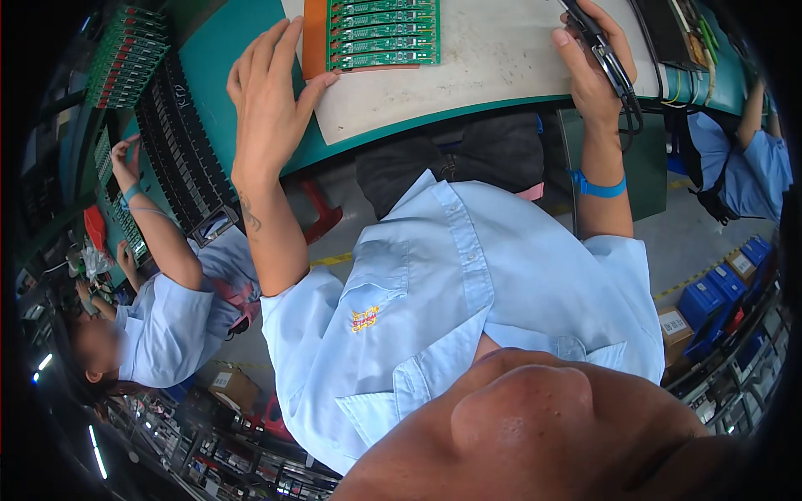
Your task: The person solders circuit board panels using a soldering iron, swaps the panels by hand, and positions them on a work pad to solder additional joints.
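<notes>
My left hand (269, 100) lies palm down at the left of the bench, fingers stretched out and holding nothing. Its thumb tip is at the lower corner of an orange-brown sheet (315, 37). On that sheet is a green circuit board panel (384, 33), made of several narrow strips with small parts; its far end is cut off by the view. My right hand (595, 71) is closed around a slim black handheld tool (603, 50) with a cable (637, 117) looping down; its tip is out of view. A blue band (600, 184) circles my right wrist.
A whitish mat (501, 71) covers part of the green bench (205, 58). To the left are a black slotted rack (180, 125), stacked green boards (125, 58) and a co-worker's arm (163, 225). Another person (748, 167) is at right, near blue bins (710, 296).
</notes>
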Demonstrator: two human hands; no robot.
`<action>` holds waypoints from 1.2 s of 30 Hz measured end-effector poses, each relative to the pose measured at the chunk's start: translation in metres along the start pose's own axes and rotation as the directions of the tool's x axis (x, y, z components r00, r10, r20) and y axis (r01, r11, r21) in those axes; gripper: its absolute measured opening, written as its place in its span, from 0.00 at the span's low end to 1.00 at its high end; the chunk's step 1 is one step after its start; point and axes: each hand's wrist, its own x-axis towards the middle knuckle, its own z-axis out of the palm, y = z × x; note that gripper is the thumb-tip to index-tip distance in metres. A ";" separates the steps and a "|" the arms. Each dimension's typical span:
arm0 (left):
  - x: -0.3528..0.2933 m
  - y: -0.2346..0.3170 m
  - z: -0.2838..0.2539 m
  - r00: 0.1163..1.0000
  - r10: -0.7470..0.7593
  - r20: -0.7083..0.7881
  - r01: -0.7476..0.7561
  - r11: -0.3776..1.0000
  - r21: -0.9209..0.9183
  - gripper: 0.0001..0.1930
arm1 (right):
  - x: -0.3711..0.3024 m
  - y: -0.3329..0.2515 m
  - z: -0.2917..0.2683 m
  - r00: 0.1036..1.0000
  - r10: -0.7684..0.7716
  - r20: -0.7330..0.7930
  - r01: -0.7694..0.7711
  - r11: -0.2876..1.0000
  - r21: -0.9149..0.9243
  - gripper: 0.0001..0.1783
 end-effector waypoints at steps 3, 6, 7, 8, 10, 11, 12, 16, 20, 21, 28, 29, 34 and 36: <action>0.026 -0.007 -0.007 0.994 0.044 0.099 -0.008 0.940 -0.342 0.32 | -0.016 -0.021 -0.006 0.960 -0.205 0.188 0.221 0.973 -0.069 0.29; 0.065 -0.016 -0.013 0.945 -0.043 0.324 0.218 0.823 -0.525 0.31 | -0.030 -0.044 0.000 0.921 -0.240 0.308 0.262 0.964 -0.033 0.27; 0.073 -0.019 -0.003 0.946 -0.038 0.322 0.215 0.817 -0.535 0.31 | -0.035 -0.051 0.003 0.913 -0.214 0.349 0.230 0.973 -0.007 0.26; 0.081 -0.023 0.005 0.932 -0.095 0.351 0.262 0.843 -0.469 0.30 | -0.039 -0.057 0.007 0.899 -0.189 0.395 0.194 0.981 0.028 0.24; 0.098 -0.028 0.025 0.895 -0.206 0.396 0.349 0.876 -0.333 0.27 | -0.042 -0.062 0.007 0.882 -0.162 0.442 0.155 0.987 0.053 0.23; 0.105 -0.031 0.034 0.873 -0.260 0.412 0.388 0.883 -0.263 0.26 | -0.043 -0.063 0.005 0.878 -0.161 0.451 0.157 0.987 0.047 0.23; 0.113 -0.031 0.044 0.848 -0.308 0.431 0.419 0.887 -0.191 0.25 | -0.046 -0.062 0.001 0.878 -0.155 0.452 0.153 0.987 0.040 0.23; 0.118 -0.033 0.059 0.795 -0.411 0.447 0.475 0.879 -0.038 0.22 | -0.048 -0.061 -0.002 0.874 -0.130 0.468 0.137 0.990 0.019 0.23; 0.112 -0.038 0.063 0.808 -0.425 0.408 0.475 0.880 -0.023 0.21 | -0.047 -0.061 0.000 0.862 -0.113 0.494 0.130 0.991 -0.001 0.23; 0.111 -0.040 0.065 0.805 -0.425 0.413 0.480 0.876 -0.034 0.21 | -0.048 -0.060 0.000 0.862 -0.103 0.497 0.120 0.993 -0.003 0.23; 0.109 -0.045 0.069 0.785 -0.426 0.449 0.496 0.867 -0.044 0.20 | -0.048 -0.059 0.000 0.860 -0.065 0.507 0.090 0.996 -0.027 0.23; 0.109 -0.044 0.068 0.781 -0.428 0.455 0.496 0.868 -0.036 0.20 | -0.048 -0.060 0.000 0.859 -0.063 0.509 0.091 0.995 -0.031 0.23; 0.115 -0.009 0.044 0.786 -0.431 0.443 0.513 0.855 -0.078 0.21 | -0.047 -0.059 -0.001 0.858 -0.085 0.507 0.106 0.994 -0.013 0.23; 0.113 -0.009 0.042 0.789 -0.432 0.437 0.510 0.857 -0.074 0.21 | -0.047 -0.060 -0.001 0.856 -0.090 0.509 0.112 0.994 -0.013 0.23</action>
